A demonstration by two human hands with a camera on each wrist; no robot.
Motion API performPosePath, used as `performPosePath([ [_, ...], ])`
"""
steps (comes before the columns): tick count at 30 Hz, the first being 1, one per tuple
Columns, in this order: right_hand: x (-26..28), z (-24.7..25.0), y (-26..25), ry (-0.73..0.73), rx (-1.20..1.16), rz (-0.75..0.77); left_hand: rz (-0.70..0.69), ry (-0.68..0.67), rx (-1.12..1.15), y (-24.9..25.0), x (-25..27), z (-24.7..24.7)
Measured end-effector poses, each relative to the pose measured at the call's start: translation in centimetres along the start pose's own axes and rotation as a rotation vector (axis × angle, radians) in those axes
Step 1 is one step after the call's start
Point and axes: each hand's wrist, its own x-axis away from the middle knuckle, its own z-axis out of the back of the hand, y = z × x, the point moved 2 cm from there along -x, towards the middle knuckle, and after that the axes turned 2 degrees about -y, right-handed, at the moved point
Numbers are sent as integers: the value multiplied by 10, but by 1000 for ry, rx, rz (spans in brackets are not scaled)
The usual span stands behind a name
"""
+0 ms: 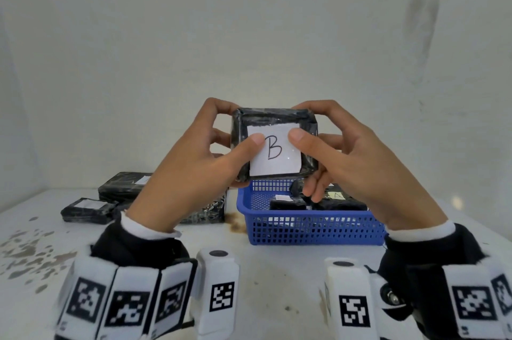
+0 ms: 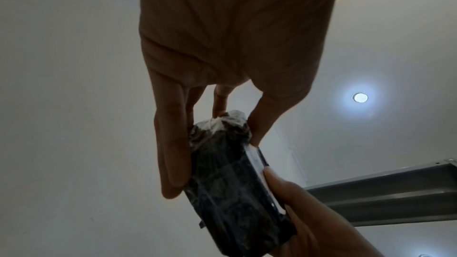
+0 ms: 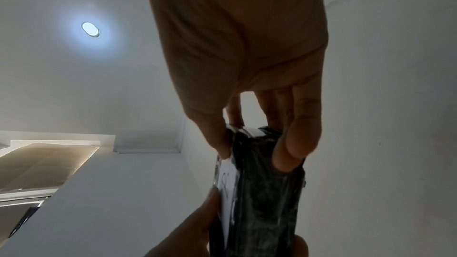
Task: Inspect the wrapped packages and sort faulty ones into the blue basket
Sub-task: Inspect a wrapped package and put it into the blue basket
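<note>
Black wrapped package (image 1: 277,143) held up in the air in both hands, above the far rim of the blue basket (image 1: 313,231); its broad face is turned toward the head camera. White label (image 1: 275,152) on that face, handwritten "B", glossy film over it.

Left hand (image 1: 194,173) grips the package's left side — thumb pressed on the label's left edge, fingers curled round the back. Right hand (image 1: 349,165) grips the right side the same way, thumb on the label's upper right corner, lower fingers wrapped under the bottom edge. In the left wrist view the package (image 2: 237,183) shows edge-on, the film bunched at its near end between the left hand's (image 2: 222,65) fingers. In the right wrist view it (image 3: 262,192) again shows edge-on, pinched between thumb and fingers of the right hand (image 3: 247,56).

Basket sits on the white table (image 1: 277,270), toward the right of its far edge. Inside: several black packages, one with a yellowish label marked "A" (image 1: 336,195).

Left of the basket, near the table's far edge — a cluster of black wrapped packages (image 1: 122,187), the nearest (image 1: 86,209) with a white label. Brown stains (image 1: 27,251) mark the table's left side.
</note>
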Motion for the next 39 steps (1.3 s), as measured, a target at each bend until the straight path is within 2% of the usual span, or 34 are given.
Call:
performPosePath([
  [9,0,0,-3,33,23,7,-48,42,-76,2,1,-6],
  [16,2,-3,-5,43,41,57,-14,86,-98,2,2,-4],
  [22,2,-2,-4,54,11,72,14,14,52,5,4,-4],
  [30,-2,-1,1,28,-61,88,19,5,140,2,1,-1],
  [35,-5,-5,4,24,-70,29,27,-36,133,-2,-1,0],
  [39,-5,-7,4,15,-27,9,-15,-17,83,-4,-2,4],
])
